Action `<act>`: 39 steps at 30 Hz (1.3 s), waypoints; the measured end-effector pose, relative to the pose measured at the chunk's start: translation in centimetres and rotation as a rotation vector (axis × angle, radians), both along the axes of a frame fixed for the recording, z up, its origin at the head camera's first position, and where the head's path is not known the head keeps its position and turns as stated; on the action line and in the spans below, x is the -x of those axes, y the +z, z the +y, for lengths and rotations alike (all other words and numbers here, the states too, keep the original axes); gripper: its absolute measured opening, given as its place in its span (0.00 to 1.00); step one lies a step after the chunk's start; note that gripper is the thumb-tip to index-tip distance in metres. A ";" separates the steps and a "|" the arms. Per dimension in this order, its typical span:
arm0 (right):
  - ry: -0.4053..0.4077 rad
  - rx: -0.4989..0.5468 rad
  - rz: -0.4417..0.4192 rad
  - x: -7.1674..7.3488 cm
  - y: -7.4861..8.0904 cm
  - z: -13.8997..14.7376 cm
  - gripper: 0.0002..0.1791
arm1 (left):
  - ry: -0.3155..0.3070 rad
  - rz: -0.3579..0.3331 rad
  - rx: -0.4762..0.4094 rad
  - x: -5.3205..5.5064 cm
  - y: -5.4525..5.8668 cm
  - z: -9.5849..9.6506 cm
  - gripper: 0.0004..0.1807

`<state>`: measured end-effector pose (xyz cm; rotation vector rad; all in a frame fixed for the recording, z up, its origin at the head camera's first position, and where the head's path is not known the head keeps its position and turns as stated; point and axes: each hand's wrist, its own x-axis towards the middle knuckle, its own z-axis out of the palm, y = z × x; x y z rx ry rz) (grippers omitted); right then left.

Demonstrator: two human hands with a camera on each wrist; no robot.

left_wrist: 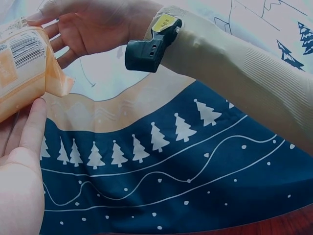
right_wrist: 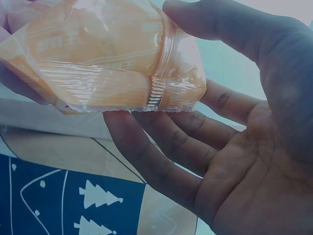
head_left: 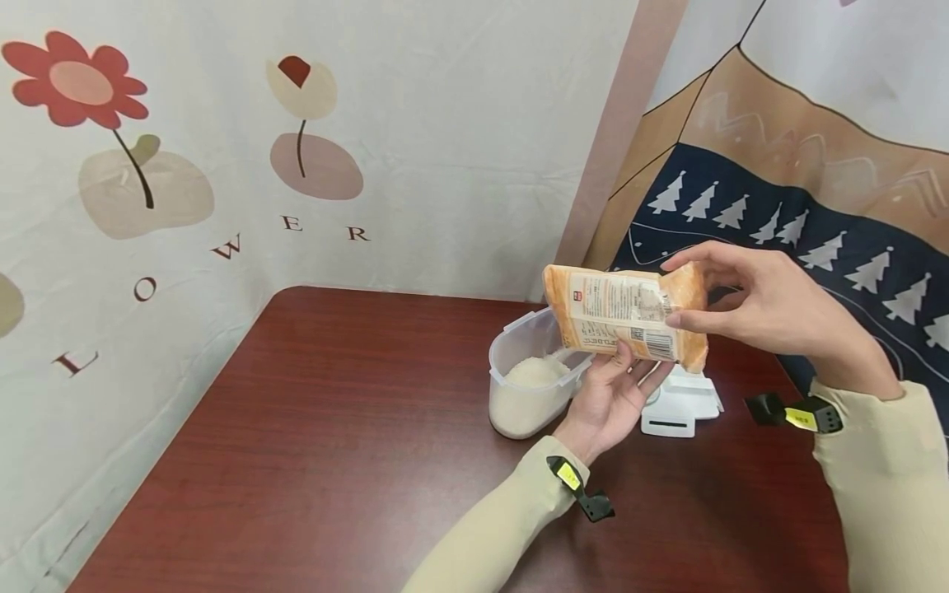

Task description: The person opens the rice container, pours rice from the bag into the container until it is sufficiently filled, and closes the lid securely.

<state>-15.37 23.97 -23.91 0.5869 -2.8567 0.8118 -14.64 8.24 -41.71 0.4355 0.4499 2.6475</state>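
Both hands hold an orange-and-white plastic food packet (head_left: 608,309), with small print and a barcode, up over the table. My left hand (head_left: 608,403) grips its lower edge from below, the thumb against the printed side. At the packet's right end my right hand (head_left: 771,301) pinches the crimped plastic between thumb and fingers. The right wrist view has this end of the packet (right_wrist: 112,54) close up, glossy and see-through orange. Behind and below the packet's left part stands a clear plastic container (head_left: 511,395) of white grains (head_left: 535,372); the packet hides part of its rim.
A white plastic item (head_left: 678,403) with flaps, partly covered by the packet and left hand, lies right of the container on the dark red wooden table (head_left: 334,461). Printed cloth hangs (head_left: 445,148) behind the table. Navy cloth with white trees (head_left: 815,222) drapes at the right.
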 end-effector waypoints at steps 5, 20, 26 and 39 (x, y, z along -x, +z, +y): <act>-0.007 -0.007 -0.009 0.1 0.0 0.0 0.34 | -0.002 -0.006 -0.002 0.0 0.1 -0.1 0.27; 0.002 0.027 0.004 -0.1 -0.1 -0.2 0.34 | -0.005 -0.008 0.003 0.0 0.2 0.0 0.29; 0.013 0.036 0.001 0.0 -0.2 0.1 0.36 | -0.001 -0.003 0.013 0.0 0.2 0.0 0.30; 0.035 0.142 0.038 -0.5 -1.4 -0.1 0.45 | 0.022 -0.005 -0.012 -0.1 0.4 0.3 0.29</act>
